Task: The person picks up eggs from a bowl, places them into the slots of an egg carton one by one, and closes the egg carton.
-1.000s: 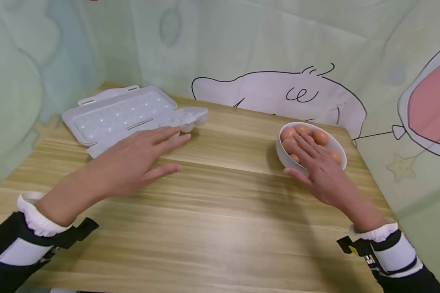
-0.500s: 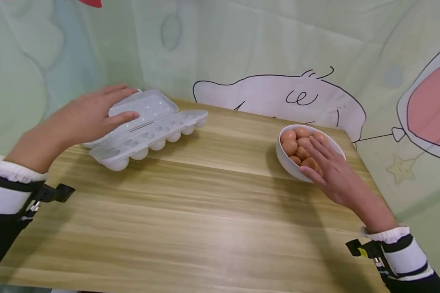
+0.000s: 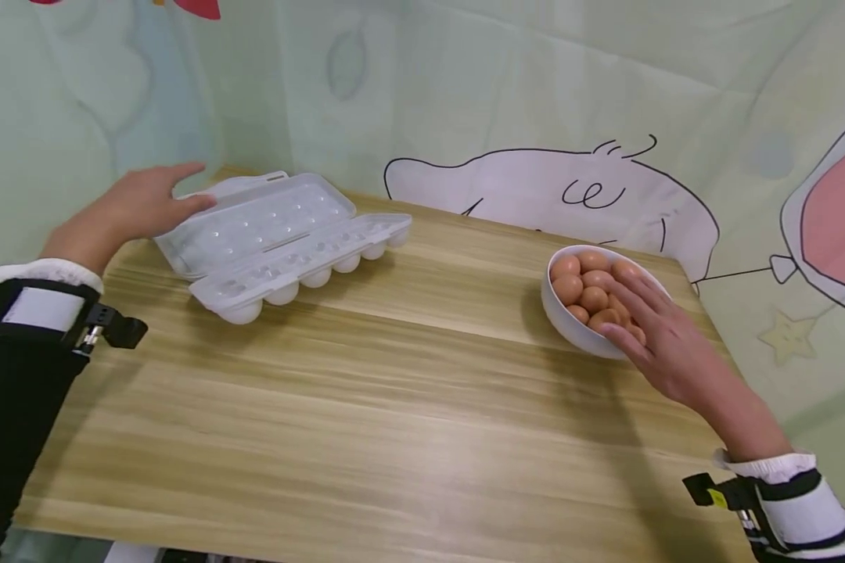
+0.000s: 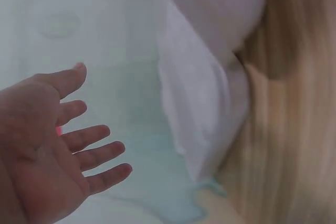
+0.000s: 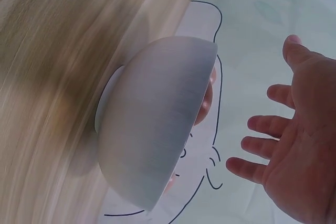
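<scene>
A clear plastic egg carton (image 3: 303, 259) lies with its lid (image 3: 253, 223) folded back at the table's left rear; its cups look unfilled. My left hand (image 3: 137, 202) hovers by the lid's left end, fingers spread, and the left wrist view shows its palm bare. On the right a white bowl (image 3: 570, 332) holds several brown eggs (image 3: 595, 299). Above its right rim is my right hand (image 3: 669, 344), fingers extended. In the right wrist view a gap shows between the fingers and the bowl (image 5: 152, 114), and that hand holds nothing.
The wooden table (image 3: 394, 414) has its front edge near the bottom of the head view. Printed curtains (image 3: 507, 86) stand along its back and sides. A wrist camera mount is strapped to each sleeve.
My left hand has moved left and back from in front of the carton to beside its lid, uncovering the cups. My right hand has drawn slightly right and toward me, showing more eggs.
</scene>
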`<state>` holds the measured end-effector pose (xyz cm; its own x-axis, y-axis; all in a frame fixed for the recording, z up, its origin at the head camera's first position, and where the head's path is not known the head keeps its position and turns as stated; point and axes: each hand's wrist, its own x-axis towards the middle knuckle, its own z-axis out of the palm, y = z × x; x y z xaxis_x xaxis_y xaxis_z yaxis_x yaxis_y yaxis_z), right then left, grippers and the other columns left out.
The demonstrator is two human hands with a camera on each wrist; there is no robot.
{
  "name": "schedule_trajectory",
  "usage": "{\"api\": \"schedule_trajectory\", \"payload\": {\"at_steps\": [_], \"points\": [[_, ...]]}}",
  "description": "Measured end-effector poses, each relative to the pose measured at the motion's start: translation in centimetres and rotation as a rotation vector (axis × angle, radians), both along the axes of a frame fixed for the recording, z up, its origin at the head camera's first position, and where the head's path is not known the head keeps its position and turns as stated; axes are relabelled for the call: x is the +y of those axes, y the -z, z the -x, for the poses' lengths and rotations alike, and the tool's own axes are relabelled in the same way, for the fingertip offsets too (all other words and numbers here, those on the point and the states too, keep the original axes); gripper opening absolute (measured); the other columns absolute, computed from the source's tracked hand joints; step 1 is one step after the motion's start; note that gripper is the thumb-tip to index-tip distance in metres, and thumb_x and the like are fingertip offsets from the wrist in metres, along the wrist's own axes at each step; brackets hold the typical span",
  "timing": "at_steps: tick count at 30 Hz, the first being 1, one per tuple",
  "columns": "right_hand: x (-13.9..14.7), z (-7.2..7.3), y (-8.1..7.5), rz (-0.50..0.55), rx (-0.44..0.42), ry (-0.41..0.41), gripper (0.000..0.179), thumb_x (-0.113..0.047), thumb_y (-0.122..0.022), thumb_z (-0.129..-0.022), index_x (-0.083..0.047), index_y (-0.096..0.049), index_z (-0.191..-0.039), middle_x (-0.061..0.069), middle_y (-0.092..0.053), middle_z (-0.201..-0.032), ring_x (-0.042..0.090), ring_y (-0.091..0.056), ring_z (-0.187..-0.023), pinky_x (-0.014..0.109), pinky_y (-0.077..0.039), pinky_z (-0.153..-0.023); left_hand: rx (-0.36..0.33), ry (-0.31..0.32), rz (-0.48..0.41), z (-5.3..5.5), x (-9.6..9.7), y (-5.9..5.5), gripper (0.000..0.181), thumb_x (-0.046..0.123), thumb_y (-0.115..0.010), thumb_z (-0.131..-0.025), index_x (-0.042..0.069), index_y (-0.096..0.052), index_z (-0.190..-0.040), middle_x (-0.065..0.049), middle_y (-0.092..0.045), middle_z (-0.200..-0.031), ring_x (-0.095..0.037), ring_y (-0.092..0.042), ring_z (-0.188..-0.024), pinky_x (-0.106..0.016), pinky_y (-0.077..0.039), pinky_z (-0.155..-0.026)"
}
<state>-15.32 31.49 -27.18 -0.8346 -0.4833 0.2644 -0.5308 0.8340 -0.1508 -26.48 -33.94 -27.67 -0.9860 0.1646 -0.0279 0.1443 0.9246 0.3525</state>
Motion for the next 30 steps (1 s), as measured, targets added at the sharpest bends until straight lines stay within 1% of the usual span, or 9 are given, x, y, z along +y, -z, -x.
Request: {"api": "schedule_trajectory", "payload": {"at_steps": [3, 6, 9, 12, 16, 18, 23, 27, 30], "points": [[0.2, -0.2, -0.1, -0.005, -0.002, 0.004, 0.062, -0.032, -0.059, -0.092, -0.023, -0.03, -0.147, 0.004, -0.017, -0.153, 0.029, -0.016, -0.138, 0.058, -0.025, -0.1, -0.027, -0.036, 0.01, 1.3, -1.6, 1.8, 0.076, 0.05, -0.036, -0.096, 0.0, -0.008, -0.148, -0.039, -0.019, -0.14, -0.057, -0.017, -0.125, -0.066, -0.016, -0.097], [0.5, -0.5, 0.1, -0.01, 0.003, 0.009, 0.063, -0.033, -0.06, -0.092, -0.025, -0.03, -0.147, 0.004, -0.017, -0.153, 0.03, -0.018, -0.137, 0.06, -0.027, -0.097, -0.05, -0.068, 0.031, 2.3, -2.6, 3.8, 0.076, 0.047, -0.037, -0.097, -0.003, -0.009, -0.146, -0.04, -0.02, -0.138, -0.058, -0.018, -0.123, -0.066, -0.016, -0.097], [0.5, -0.6, 0.4, -0.025, 0.013, 0.006, 0.064, -0.033, -0.06, -0.091, -0.024, -0.03, -0.147, 0.005, -0.019, -0.152, 0.03, -0.019, -0.137, 0.059, -0.028, -0.097, -0.04, -0.08, 0.043, 2.7, -3.2, 5.3, 0.071, 0.038, -0.041, -0.097, -0.006, -0.012, -0.145, -0.041, -0.023, -0.136, -0.058, -0.021, -0.121, -0.065, -0.018, -0.097], [0.3, -0.4, 0.5, -0.038, 0.014, 0.002, 0.064, -0.035, -0.059, -0.092, -0.021, -0.029, -0.147, 0.006, -0.02, -0.152, 0.028, -0.016, -0.138, 0.057, -0.025, -0.101, 0.013, -0.06, 0.071, 2.6, -3.4, 6.3, 0.062, 0.023, -0.045, -0.096, -0.011, -0.019, -0.141, -0.043, -0.031, -0.129, -0.058, -0.028, -0.116, -0.065, -0.022, -0.095], [0.1, 0.0, 0.5, -0.036, 0.014, 0.003, 0.063, -0.035, -0.058, -0.092, -0.019, -0.03, -0.147, 0.006, -0.021, -0.152, 0.027, -0.014, -0.139, 0.057, -0.022, -0.103, 0.071, -0.027, 0.107, 2.3, -3.4, 6.9, 0.053, 0.013, -0.046, -0.093, -0.015, -0.027, -0.135, -0.045, -0.037, -0.12, -0.058, -0.035, -0.109, -0.063, -0.027, -0.092], [0.2, 0.0, 0.6, -0.03, 0.018, 0.002, 0.063, -0.034, -0.058, -0.092, -0.018, -0.031, -0.147, 0.008, -0.022, -0.151, 0.028, -0.014, -0.139, 0.057, -0.022, -0.103, 0.078, -0.027, 0.112, 2.2, -3.1, 6.9, 0.051, 0.01, -0.045, -0.093, -0.016, -0.028, -0.133, -0.044, -0.038, -0.118, -0.057, -0.037, -0.107, -0.063, -0.028, -0.091], [0.2, -0.2, 0.8, -0.025, 0.037, -0.004, 0.063, -0.034, -0.059, -0.092, -0.014, -0.032, -0.146, 0.013, -0.025, -0.149, 0.026, -0.013, -0.139, 0.056, -0.021, -0.104, 0.058, -0.067, 0.115, 2.1, -2.7, 7.0, 0.046, 0.004, -0.041, -0.089, -0.019, -0.032, -0.128, -0.042, -0.04, -0.113, -0.053, -0.04, -0.103, -0.062, -0.032, -0.087], [0.3, -0.1, 0.8, -0.019, 0.064, -0.023, 0.063, -0.033, -0.06, -0.091, -0.013, -0.034, -0.145, 0.01, -0.024, -0.15, 0.025, -0.013, -0.139, 0.052, -0.021, -0.105, 0.044, -0.093, 0.125, 2.0, -2.5, 7.0, 0.041, 0.002, -0.04, -0.087, -0.02, -0.034, -0.122, -0.041, -0.04, -0.107, -0.052, -0.04, -0.099, -0.06, -0.034, -0.082], [0.3, 0.1, 0.6, -0.013, 0.068, -0.03, 0.063, -0.032, -0.061, -0.091, -0.014, -0.034, -0.145, 0.008, -0.023, -0.151, 0.025, -0.013, -0.139, 0.052, -0.021, -0.106, 0.029, -0.109, 0.12, 1.9, -2.5, 7.0, 0.04, 0.001, -0.04, -0.087, -0.021, -0.033, -0.12, -0.041, -0.04, -0.105, -0.05, -0.04, -0.095, -0.059, -0.035, -0.078]]}}
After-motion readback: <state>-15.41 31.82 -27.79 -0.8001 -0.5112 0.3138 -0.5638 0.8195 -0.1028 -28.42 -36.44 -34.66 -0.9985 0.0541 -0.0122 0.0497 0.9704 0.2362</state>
